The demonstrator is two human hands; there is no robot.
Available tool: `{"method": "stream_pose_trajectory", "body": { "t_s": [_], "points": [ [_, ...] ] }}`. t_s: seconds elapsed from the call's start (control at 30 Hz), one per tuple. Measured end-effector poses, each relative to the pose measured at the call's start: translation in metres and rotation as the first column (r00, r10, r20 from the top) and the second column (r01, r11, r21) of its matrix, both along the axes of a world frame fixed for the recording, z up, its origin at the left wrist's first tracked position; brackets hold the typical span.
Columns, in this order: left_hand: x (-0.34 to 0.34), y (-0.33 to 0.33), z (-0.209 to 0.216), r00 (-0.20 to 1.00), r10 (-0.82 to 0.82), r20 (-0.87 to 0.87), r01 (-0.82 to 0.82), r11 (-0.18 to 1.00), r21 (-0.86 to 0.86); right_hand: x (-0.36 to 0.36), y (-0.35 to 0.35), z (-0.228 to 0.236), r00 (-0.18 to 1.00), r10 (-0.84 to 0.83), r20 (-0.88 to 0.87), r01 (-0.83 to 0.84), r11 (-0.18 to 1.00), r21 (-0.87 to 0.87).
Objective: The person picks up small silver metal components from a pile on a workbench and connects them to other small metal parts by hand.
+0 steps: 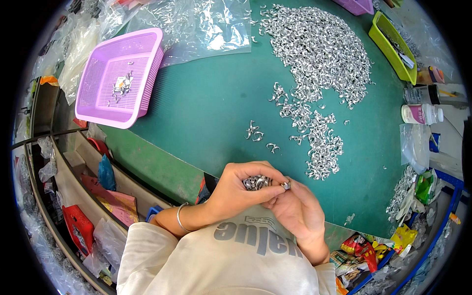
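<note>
My left hand [228,189] is curled around a handful of small curved silver metal parts [256,182], which show in the hollow between thumb and forefinger. A single metal part [286,186] sits at the fingertips where both hands meet. My right hand [300,209] is closed, its fingertips pressed at that part; its other fingers are partly hidden behind my left hand. Beyond the hands, a few loose metal parts [253,131] lie on the green tabletop [206,108]. A large heap of the same parts [317,49] spreads toward me in a narrower pile [324,147].
A purple plastic basket [147,83] with some metal parts stands at the left table edge, beside clear plastic sheeting [206,29]. At the right are a yellow-green basket [388,46], a white bottle [418,114] and plastic bags [415,147]. A red basket [78,226] sits on the lower-left shelving.
</note>
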State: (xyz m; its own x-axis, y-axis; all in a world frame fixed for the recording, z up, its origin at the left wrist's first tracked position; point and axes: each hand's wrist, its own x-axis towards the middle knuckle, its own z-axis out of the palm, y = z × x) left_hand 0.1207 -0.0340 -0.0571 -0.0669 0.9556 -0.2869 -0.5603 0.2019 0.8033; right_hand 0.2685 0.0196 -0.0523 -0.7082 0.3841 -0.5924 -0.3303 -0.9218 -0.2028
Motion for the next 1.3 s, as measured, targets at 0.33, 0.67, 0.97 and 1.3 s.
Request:
{"method": "stream_pose_trajectory", "body": {
  "t_s": [0.33,0.67,0.97,1.3],
  "points": [
    [-0.003,0.002,0.002,0.97,0.003,-0.244,0.021,0.995,0.098,0.0,-0.004,0.002,0.985,-0.098,0.139,0.032,0.91,0.414],
    [-0.006,-0.001,0.005,0.965,-0.018,-0.262,0.065,0.983,0.171,-0.001,-0.003,0.0,0.829,-0.509,0.232,-0.327,-0.105,0.939],
    [-0.003,-0.003,-0.018,0.999,-0.035,-0.013,0.036,0.994,0.105,0.0,0.005,-0.004,0.803,-0.533,0.266,-0.442,-0.233,0.866],
    [-0.012,-0.008,-0.049,0.952,0.098,0.291,-0.043,0.981,-0.189,-0.015,0.036,-0.065,0.573,-0.638,0.514,-0.801,-0.306,0.514]
  ]
}}
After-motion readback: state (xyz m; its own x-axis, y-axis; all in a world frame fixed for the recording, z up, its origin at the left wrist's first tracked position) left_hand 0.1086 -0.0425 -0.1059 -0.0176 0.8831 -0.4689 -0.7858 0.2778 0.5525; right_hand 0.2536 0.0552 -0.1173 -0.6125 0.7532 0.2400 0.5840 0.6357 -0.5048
